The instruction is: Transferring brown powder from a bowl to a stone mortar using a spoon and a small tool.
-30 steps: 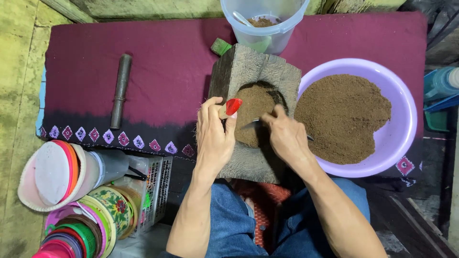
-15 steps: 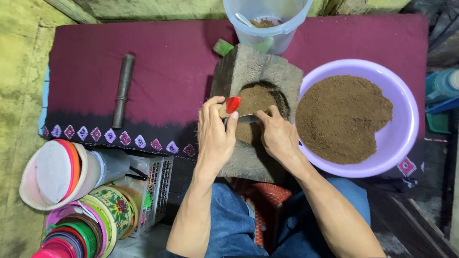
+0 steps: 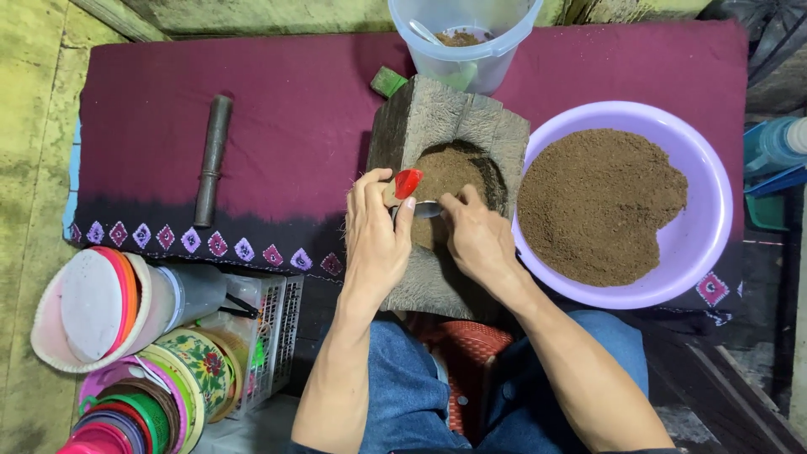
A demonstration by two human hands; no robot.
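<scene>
Left hand (image 3: 376, 240) fingers pinch a small red piece (image 3: 408, 182); right hand (image 3: 477, 238) fingers grip what looks like a metal spoon (image 3: 426, 209) over the wooden block (image 3: 445, 126), hollow holding brown powder (image 3: 450, 168). Right: purple basin (image 3: 706, 168), same powder. Beyond: clear bucket (image 3: 504, 34).

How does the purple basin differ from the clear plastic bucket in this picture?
The purple basin is wide, shallow and opaque; the clear plastic bucket is narrower, deeper and see-through. The basin is heaped with brown powder; the bucket shows only a little, plus a spoon. The basin sits right of the wooden block, the bucket behind it. Both hold brown powder.
</scene>
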